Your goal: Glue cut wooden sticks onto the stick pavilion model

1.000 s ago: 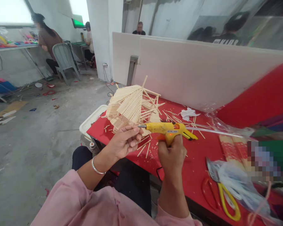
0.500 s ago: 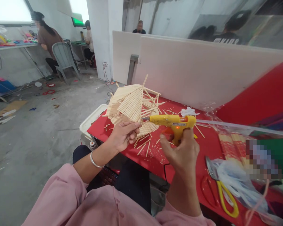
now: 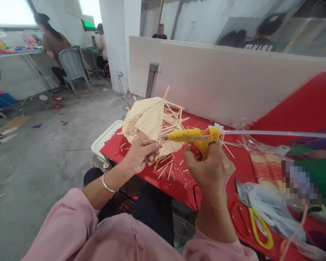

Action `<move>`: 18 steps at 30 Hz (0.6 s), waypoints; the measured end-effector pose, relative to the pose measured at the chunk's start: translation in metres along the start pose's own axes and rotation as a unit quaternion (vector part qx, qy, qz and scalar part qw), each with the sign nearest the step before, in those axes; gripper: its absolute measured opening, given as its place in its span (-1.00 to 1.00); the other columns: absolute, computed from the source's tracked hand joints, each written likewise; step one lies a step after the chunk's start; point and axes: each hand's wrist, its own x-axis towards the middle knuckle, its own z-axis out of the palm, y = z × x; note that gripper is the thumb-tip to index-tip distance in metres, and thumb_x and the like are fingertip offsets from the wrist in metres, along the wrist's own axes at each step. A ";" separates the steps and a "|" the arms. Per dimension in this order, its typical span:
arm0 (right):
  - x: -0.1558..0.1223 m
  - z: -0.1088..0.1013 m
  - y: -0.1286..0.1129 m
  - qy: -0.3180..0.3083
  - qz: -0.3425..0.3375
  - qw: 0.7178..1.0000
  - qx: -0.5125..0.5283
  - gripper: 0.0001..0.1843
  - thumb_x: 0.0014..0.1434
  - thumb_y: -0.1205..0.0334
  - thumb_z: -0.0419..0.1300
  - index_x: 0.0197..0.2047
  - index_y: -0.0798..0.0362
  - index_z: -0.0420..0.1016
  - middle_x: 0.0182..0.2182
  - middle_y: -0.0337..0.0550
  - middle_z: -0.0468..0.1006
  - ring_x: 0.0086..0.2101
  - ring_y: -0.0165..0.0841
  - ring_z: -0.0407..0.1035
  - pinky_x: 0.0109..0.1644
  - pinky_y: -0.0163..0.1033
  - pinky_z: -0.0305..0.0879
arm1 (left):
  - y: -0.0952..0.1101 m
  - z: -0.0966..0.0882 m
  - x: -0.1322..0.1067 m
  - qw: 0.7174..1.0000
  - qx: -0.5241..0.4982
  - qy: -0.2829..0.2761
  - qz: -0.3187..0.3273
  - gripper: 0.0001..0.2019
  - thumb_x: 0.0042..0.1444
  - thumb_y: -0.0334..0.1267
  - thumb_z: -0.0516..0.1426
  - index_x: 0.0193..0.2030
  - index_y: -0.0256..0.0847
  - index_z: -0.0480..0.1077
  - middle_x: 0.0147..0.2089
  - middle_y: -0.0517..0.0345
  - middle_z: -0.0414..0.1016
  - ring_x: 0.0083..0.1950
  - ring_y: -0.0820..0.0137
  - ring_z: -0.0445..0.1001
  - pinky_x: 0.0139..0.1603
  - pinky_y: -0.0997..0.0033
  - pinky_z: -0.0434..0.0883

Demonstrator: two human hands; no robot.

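Note:
My right hand (image 3: 210, 163) is wrapped round the handle of a yellow hot glue gun (image 3: 183, 135), whose small light glows orange. A long clear glue stick (image 3: 263, 134) runs out of its back. The nozzle points left at the lower corner of a model roof made of thin wooden sticks (image 3: 150, 121); whether it touches cannot be told. At that same corner my left hand (image 3: 142, 156) is closed, thumb and forefinger pinched together beside the nozzle tip. What the pinch holds, if anything, is too small to make out.
Loose wooden sticks (image 3: 167, 170) and chips lie on the red tabletop (image 3: 184, 195). Yellow-handled scissors (image 3: 256, 221) and a plastic bag of glue sticks (image 3: 271, 206) are at the right. Behind stand pale boards (image 3: 220, 79). A person (image 3: 54, 43) sits at the far left by a grey chair (image 3: 73, 67).
The glue gun has shifted slightly left and up and turned more level, with its rear end raised. My right hand moved with it. My left hand stays nearly still at the roof's corner.

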 end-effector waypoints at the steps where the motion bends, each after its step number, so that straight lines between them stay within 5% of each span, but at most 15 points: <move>1: 0.000 0.001 0.001 -0.004 -0.003 1.000 -0.002 -0.68 0.10 -0.09 0.19 -0.32 -0.01 0.28 -0.55 -0.30 0.25 -0.49 -0.37 0.17 -0.37 -0.24 -0.04 | 0.000 -0.001 0.000 1.000 0.003 0.004 -0.002 -0.69 -0.20 -0.22 0.46 -0.48 -0.29 0.44 -0.60 0.28 0.44 -0.71 0.68 0.20 -0.76 0.65 0.05; 18: 0.005 -0.002 0.001 -0.011 -0.008 1.000 -0.020 -0.74 0.08 -0.01 0.12 -0.40 0.00 0.26 -0.55 -0.23 0.27 -0.51 -0.37 0.12 -0.38 -0.23 -0.12 | -0.001 0.000 0.001 0.999 0.024 0.021 0.013 -0.74 -0.17 -0.25 0.43 -0.47 -0.28 0.44 -0.60 0.28 0.46 -0.72 0.68 0.21 -0.77 0.63 0.11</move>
